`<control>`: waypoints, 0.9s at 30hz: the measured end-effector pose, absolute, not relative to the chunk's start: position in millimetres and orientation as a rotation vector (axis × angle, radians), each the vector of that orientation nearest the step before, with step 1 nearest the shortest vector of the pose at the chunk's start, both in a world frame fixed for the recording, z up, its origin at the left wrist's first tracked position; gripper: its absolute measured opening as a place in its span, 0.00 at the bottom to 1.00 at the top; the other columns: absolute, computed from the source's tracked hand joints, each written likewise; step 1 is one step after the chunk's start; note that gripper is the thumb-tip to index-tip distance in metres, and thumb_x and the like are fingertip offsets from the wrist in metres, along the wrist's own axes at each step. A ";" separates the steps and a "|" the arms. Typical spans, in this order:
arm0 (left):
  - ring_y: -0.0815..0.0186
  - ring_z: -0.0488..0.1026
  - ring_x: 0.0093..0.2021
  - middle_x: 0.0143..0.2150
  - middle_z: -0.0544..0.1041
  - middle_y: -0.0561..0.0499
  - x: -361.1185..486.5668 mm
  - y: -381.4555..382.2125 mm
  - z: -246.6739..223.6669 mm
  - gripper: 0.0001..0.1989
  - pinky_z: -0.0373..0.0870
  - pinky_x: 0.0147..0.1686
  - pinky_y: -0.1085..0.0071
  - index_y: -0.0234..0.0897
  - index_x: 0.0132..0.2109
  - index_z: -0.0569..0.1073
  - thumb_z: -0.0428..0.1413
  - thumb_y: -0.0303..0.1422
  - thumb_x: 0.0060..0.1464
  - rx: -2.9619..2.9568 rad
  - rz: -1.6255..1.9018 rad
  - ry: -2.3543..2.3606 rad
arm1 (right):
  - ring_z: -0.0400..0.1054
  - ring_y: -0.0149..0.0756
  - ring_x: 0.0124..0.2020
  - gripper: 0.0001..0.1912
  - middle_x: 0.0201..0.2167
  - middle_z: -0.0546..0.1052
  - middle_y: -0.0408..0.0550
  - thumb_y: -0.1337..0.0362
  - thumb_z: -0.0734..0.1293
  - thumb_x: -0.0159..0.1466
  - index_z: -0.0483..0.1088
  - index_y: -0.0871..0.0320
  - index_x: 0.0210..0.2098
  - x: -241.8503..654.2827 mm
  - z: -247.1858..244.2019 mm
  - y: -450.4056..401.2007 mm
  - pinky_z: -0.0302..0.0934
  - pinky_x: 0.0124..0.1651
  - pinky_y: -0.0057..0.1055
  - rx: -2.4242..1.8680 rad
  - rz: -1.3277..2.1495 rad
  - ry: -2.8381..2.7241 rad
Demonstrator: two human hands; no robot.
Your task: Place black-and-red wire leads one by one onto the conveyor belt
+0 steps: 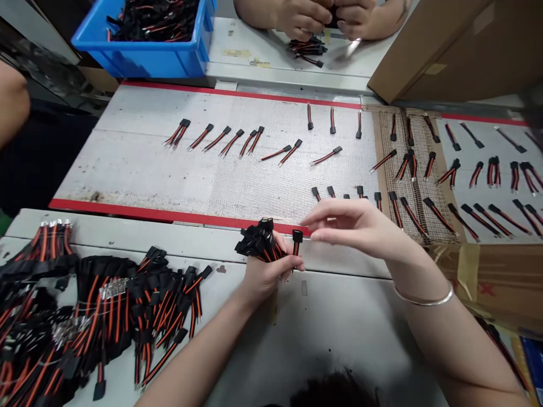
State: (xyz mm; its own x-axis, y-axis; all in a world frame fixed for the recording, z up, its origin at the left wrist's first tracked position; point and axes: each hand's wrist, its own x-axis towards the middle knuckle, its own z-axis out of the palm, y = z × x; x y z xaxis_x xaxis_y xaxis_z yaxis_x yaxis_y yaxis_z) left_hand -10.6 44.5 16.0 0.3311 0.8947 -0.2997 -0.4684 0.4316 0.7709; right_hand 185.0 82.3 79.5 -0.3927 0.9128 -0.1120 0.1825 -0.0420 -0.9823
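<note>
In my left hand (269,268) is a bunch of short red-and-black cables (257,240) with black connector ends pointing up. One cable (297,236) stands apart from the bunch, pinched between its thumb and fingers. My right hand (350,223), a bracelet on its wrist, hovers just right of that cable over the belt's red near edge. Its thumb and fingers are apart and nothing shows between them. Rows of similar cables (289,152) lie on the mesh belt (139,141) beyond my hands.
Piles of cables (161,305) cover the table (237,350) at left. Across the belt stand a blue bin (144,59) of cables and a cardboard box (458,51). Another person's hands (309,17) work at the top; an arm shows at far left.
</note>
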 end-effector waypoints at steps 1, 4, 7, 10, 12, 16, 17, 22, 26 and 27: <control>0.76 0.64 0.13 0.21 0.75 0.59 -10.3 44.4 16.1 0.20 0.56 0.12 0.80 0.38 0.30 0.66 0.73 0.31 0.40 0.626 0.990 0.793 | 0.71 0.33 0.33 0.12 0.34 0.79 0.48 0.58 0.76 0.60 0.81 0.58 0.40 181.3 81.5 79.4 0.68 0.34 0.30 -1.112 1.493 -1.648; 0.76 0.65 0.14 0.22 0.76 0.59 -10.2 43.4 16.5 0.22 0.54 0.12 0.81 0.39 0.30 0.64 0.72 0.31 0.41 0.633 0.997 0.788 | 0.71 0.33 0.33 0.07 0.33 0.78 0.49 0.61 0.74 0.64 0.81 0.59 0.38 172.5 80.5 73.3 0.67 0.35 0.30 -1.005 1.420 -1.792; 0.75 0.66 0.16 0.21 0.74 0.60 -10.4 43.0 19.4 0.23 0.55 0.13 0.81 0.39 0.29 0.62 0.73 0.32 0.41 0.646 1.009 0.810 | 0.72 0.33 0.33 0.05 0.32 0.78 0.49 0.64 0.71 0.67 0.80 0.59 0.37 167.9 77.7 70.0 0.67 0.35 0.31 -0.944 1.302 -1.888; 0.77 0.64 0.16 0.21 0.69 0.62 -10.5 43.5 23.1 0.25 0.57 0.14 0.80 0.39 0.29 0.62 0.74 0.34 0.40 0.662 1.025 0.834 | 0.73 0.33 0.33 0.05 0.33 0.79 0.48 0.65 0.70 0.68 0.81 0.57 0.38 166.2 79.2 67.4 0.68 0.36 0.31 -0.914 1.249 -1.919; 0.78 0.62 0.16 0.20 0.67 0.62 -10.4 43.8 23.4 0.25 0.57 0.14 0.80 0.39 0.29 0.61 0.74 0.35 0.40 0.669 1.032 0.830 | 0.73 0.33 0.33 0.05 0.33 0.79 0.47 0.65 0.70 0.68 0.81 0.56 0.37 165.6 81.5 66.3 0.68 0.36 0.31 -0.905 1.235 -1.926; 0.78 0.61 0.14 0.24 0.72 0.60 -10.1 44.0 17.8 0.22 0.55 0.13 0.79 0.39 0.31 0.63 0.71 0.35 0.44 0.664 1.038 0.805 | 0.73 0.34 0.34 0.06 0.32 0.79 0.47 0.63 0.70 0.68 0.78 0.57 0.35 165.8 80.5 70.0 0.67 0.37 0.31 -0.953 1.323 -1.841; 0.79 0.62 0.14 0.27 0.74 0.59 -10.1 44.2 16.2 0.19 0.55 0.13 0.79 0.39 0.32 0.65 0.70 0.35 0.47 0.671 1.039 0.805 | 0.72 0.33 0.33 0.07 0.31 0.78 0.46 0.61 0.69 0.68 0.76 0.58 0.35 166.8 77.4 72.9 0.67 0.36 0.31 -1.015 1.357 -1.755; 0.77 0.64 0.14 0.34 0.77 0.54 -10.7 45.5 14.3 0.14 0.58 0.14 0.74 0.37 0.43 0.74 0.63 0.40 0.54 0.688 0.997 0.842 | 0.61 0.25 0.20 0.15 0.26 0.76 0.43 0.54 0.64 0.69 0.68 0.58 0.32 177.9 43.3 93.1 0.57 0.25 0.26 -1.409 1.343 -1.365; 0.76 0.64 0.15 0.30 0.74 0.55 -11.4 43.7 14.7 0.16 0.59 0.17 0.72 0.35 0.45 0.78 0.64 0.40 0.53 0.713 0.968 0.881 | 0.62 0.28 0.20 0.12 0.19 0.71 0.41 0.57 0.67 0.66 0.73 0.60 0.32 184.8 19.1 100.9 0.57 0.26 0.29 -1.699 0.970 -1.433; 0.75 0.65 0.16 0.29 0.74 0.55 -11.5 42.9 14.5 0.16 0.61 0.19 0.72 0.34 0.44 0.78 0.64 0.40 0.53 0.725 0.965 0.902 | 0.63 0.29 0.20 0.11 0.19 0.71 0.41 0.58 0.67 0.66 0.75 0.60 0.35 185.3 18.1 100.7 0.58 0.27 0.29 -1.711 0.919 -1.424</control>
